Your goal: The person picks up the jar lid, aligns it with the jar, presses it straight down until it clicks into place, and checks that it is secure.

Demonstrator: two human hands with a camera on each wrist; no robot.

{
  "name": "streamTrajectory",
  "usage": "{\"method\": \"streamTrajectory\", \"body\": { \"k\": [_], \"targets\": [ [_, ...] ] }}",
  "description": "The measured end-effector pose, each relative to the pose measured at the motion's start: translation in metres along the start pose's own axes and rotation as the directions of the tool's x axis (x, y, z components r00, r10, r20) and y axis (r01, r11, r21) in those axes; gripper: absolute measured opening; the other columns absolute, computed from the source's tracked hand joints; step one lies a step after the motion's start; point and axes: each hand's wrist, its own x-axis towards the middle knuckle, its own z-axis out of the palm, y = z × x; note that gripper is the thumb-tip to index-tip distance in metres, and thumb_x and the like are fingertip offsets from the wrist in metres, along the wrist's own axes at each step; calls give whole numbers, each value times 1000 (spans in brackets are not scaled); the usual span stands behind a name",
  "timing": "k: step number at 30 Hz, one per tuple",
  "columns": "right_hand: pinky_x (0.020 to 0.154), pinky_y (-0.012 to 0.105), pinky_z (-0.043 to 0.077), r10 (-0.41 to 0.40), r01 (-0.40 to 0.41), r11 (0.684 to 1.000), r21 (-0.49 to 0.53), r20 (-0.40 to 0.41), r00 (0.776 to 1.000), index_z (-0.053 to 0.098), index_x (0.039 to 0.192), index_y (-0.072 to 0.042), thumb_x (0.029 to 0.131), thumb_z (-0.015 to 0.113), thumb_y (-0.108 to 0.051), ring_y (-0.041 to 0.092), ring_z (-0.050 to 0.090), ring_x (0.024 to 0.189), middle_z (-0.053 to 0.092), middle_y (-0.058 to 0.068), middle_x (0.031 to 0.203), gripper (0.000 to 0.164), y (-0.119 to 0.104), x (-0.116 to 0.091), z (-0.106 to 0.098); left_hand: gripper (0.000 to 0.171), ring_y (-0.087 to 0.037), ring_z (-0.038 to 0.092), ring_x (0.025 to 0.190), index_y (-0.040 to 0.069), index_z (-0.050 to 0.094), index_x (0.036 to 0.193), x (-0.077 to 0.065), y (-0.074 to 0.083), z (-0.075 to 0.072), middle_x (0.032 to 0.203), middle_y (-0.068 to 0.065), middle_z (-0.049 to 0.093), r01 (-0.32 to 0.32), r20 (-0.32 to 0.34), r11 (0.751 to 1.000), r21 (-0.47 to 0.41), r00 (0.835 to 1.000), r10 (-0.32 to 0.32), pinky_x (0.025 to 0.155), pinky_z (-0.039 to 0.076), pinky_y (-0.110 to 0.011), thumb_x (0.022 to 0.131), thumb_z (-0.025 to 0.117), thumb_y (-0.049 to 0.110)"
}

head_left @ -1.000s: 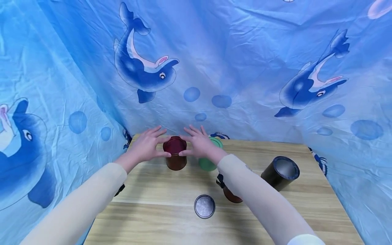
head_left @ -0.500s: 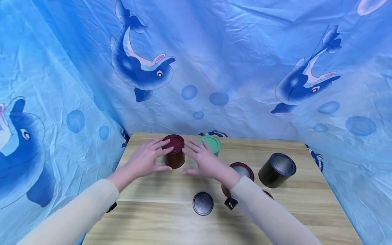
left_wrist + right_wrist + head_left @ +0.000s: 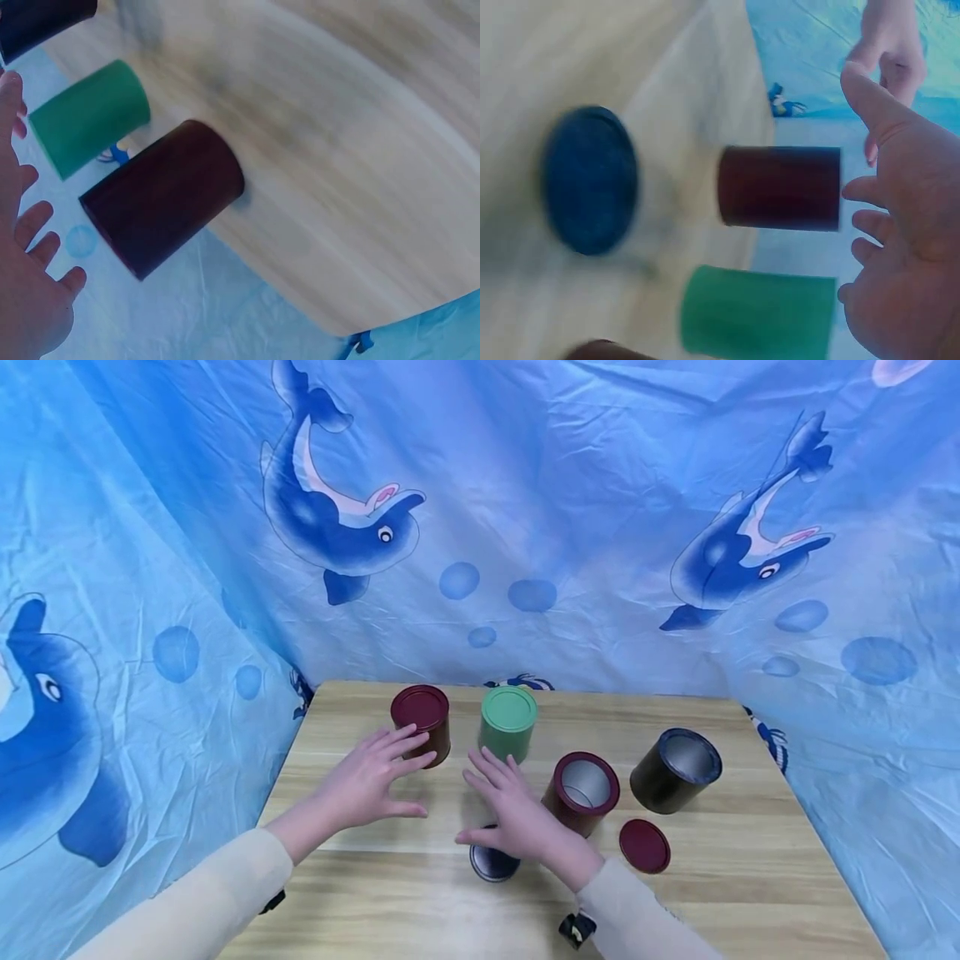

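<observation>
My left hand [image 3: 371, 781] hovers with spread fingers in front of a dark red can [image 3: 422, 710] that has its lid on. In the head view its fingertips overlap the can's side. My right hand [image 3: 517, 814], also spread and holding nothing, is over a round black lid [image 3: 493, 865] that it partly covers. Just beyond its fingertips stands a green lidded can [image 3: 508, 718]. Beside the right wrist is an open dark red can [image 3: 583, 789] with a silvery inside. The left wrist view shows the closed red can [image 3: 165, 199] upright on the table.
An open black can [image 3: 677, 770] stands at the right, with a loose red lid [image 3: 645, 846] lying flat in front of it. The wooden table [image 3: 360, 893] is enclosed at the back and sides by a blue dolphin-print curtain [image 3: 480, 527].
Both hands have drawn back from the closed red can toward the body, the right one also shifting right. The cans stay put; the green can, open red can and red lid are now uncovered.
</observation>
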Motion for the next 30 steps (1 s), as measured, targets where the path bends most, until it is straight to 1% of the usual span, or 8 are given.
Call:
{"method": "streamTrajectory", "body": {
  "k": [3, 8, 11, 13, 16, 20, 25, 30],
  "targets": [
    [130, 65, 13, 34, -34, 998, 44, -5, 999, 48, 160, -4, 90, 84, -53, 36, 17, 164, 26, 13, 176, 93, 4, -15, 14, 84, -38, 46, 151, 18, 70, 145, -4, 4, 8, 158, -12, 56, -2, 16, 1000, -24, 1000, 2, 119, 41, -62, 81, 81, 71],
    [128, 68, 15, 41, -38, 993, 115, -27, 999, 50, 157, 1, 91, 83, -52, 40, 18, 163, 28, 17, 175, 91, 11, -38, 37, 86, -38, 46, 151, 19, 70, 145, -9, 10, 26, 160, -10, 55, -9, 61, 999, -53, 998, 12, 120, 41, -62, 83, 74, 78],
    [128, 68, 15, 49, -44, 990, 132, -38, 998, 51, 156, 3, 92, 83, -50, 39, 18, 163, 27, 17, 175, 89, 14, -49, 50, 86, -39, 46, 151, 18, 70, 145, -11, 14, 38, 159, -11, 56, -10, 89, 997, -78, 996, 17, 120, 40, -62, 82, 77, 76],
    [128, 67, 16, 63, -55, 991, 125, -54, 997, 51, 155, 5, 92, 84, -47, 39, 19, 163, 28, 18, 174, 88, 16, -56, 58, 86, -40, 45, 152, 17, 69, 146, -11, 15, 47, 159, -12, 55, -6, 114, 995, -99, 993, 17, 121, 39, -61, 81, 81, 72],
    [127, 68, 20, 73, -65, 993, 94, -87, 993, 52, 153, 7, 90, 86, -43, 42, 24, 161, 31, 21, 172, 87, 19, -63, 67, 87, -40, 44, 152, 15, 68, 146, -10, 19, 59, 160, -13, 55, -2, 148, 992, -129, 989, 21, 122, 37, -62, 78, 86, 67],
    [126, 66, 24, 73, -67, 996, 54, -118, 990, 53, 151, 10, 89, 88, -43, 46, 29, 158, 36, 25, 169, 89, 24, -71, 75, 89, -40, 42, 153, 15, 66, 148, -7, 25, 73, 161, -15, 53, -3, 185, 989, -149, 982, 31, 123, 35, -63, 78, 87, 65],
    [126, 63, 26, 88, -84, 996, 42, -112, 990, 48, 153, 11, 89, 87, -46, 47, 30, 158, 35, 27, 169, 94, 32, -77, 83, 92, -40, 41, 154, 16, 65, 150, -4, 31, 90, 161, -15, 53, -8, 210, 988, -157, 977, 41, 123, 34, -63, 77, 85, 69],
    [128, 59, 25, 137, -134, 990, 51, -66, 988, 44, 157, 11, 90, 86, -47, 45, 26, 160, 31, 25, 171, 97, 39, -80, 88, 94, -38, 41, 155, 16, 63, 151, -1, 39, 106, 161, -13, 52, 2, 225, 986, -169, 974, 37, 123, 33, -64, 78, 83, 71]
  ]
}}
